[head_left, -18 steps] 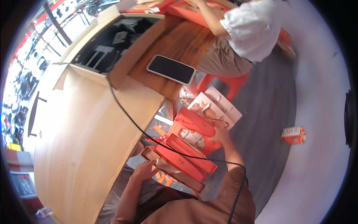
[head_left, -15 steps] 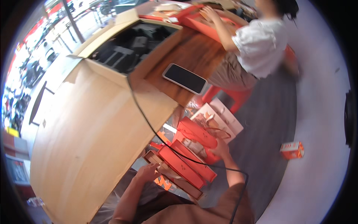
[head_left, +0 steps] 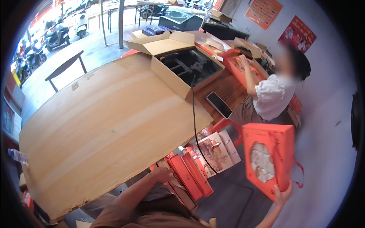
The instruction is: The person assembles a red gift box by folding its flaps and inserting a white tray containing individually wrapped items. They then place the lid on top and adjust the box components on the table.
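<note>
My right hand [head_left: 282, 193] grips the lower corner of a large orange gift box [head_left: 268, 157] with a round window, held up upright at the right, above the grey floor. My left hand [head_left: 162, 175] rests low beside the table's edge, on a stack of flat orange boxes [head_left: 189, 174] standing on the floor. Printed gift bags [head_left: 215, 150] lie just beyond that stack. A black cable [head_left: 194, 125] runs from the open carton down past the boxes toward me.
A big wooden table [head_left: 102, 125] fills the middle. An open cardboard carton [head_left: 182, 62] with dark parts and a black phone [head_left: 219, 104] sit at its far end. Another person in a white shirt [head_left: 272, 97] sits there, hands in an orange tray [head_left: 239, 68].
My right hand has lifted an orange window box up from the pile to the right. My view has swung upward, showing more of the table and the street beyond.
</note>
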`<action>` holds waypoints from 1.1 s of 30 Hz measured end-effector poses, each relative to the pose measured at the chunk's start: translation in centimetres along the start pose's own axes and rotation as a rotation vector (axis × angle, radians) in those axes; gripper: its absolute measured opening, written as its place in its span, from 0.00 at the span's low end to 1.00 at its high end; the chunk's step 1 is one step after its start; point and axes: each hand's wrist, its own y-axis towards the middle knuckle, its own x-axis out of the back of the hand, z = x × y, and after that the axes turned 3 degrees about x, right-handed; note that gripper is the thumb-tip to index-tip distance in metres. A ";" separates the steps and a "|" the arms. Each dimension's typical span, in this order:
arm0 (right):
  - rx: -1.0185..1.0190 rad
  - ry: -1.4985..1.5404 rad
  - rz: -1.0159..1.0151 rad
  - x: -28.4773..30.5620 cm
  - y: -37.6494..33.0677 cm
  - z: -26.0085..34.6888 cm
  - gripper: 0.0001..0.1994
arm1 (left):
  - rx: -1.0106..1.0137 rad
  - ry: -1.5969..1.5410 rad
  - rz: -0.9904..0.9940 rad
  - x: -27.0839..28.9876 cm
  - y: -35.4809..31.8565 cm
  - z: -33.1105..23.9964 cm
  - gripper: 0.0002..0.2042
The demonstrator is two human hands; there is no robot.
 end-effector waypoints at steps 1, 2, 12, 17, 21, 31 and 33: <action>0.001 0.049 -0.068 2.3 0.4 0.5 0.45 | 0.004 0.006 0.000 -1.2 -0.1 0.3 0.25; 0.047 0.065 -0.107 3.8 1.3 1.9 0.45 | -0.051 0.027 -0.049 -2.8 0.5 1.0 0.24; -0.016 1.378 0.191 -7.4 13.9 26.4 0.36 | -0.223 0.081 -0.311 -1.0 -10.1 -3.8 0.24; -0.220 1.721 0.972 -21.1 10.7 46.7 0.30 | -0.389 -0.114 -0.540 0.5 -22.0 -5.6 0.23; -0.179 1.720 1.314 -28.8 4.5 57.3 0.30 | -0.245 -0.089 -0.874 2.7 -31.2 -5.6 0.20; -0.136 1.453 1.893 -34.3 -4.0 63.2 0.36 | 0.170 0.310 -1.417 7.7 -43.4 -2.4 0.29; 0.004 1.122 1.875 -32.7 -3.1 62.7 0.36 | 0.202 0.379 -1.414 10.3 -43.6 -1.3 0.30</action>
